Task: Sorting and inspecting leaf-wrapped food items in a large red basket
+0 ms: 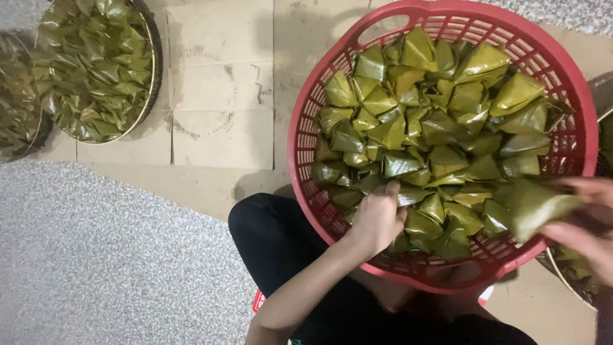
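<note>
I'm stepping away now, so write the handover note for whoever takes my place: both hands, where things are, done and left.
Left hand: down in the red basket, fingers on the leaf-wrapped parcels near its front edge; whether its grip is closed on one cannot be told.
Right hand: at the basket's right rim, holding one blurred wrapped parcel.
Done: the basket is piled nearly full of parcels.
Left: cannot be judged. Round trays of leaves lie on cardboard at the far left, and another tray is partly visible under the right hand.

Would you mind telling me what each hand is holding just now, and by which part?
The right hand grips one leaf-wrapped parcel by its right end. The left hand rests on parcels in the red basket; its grip is hidden.
</note>
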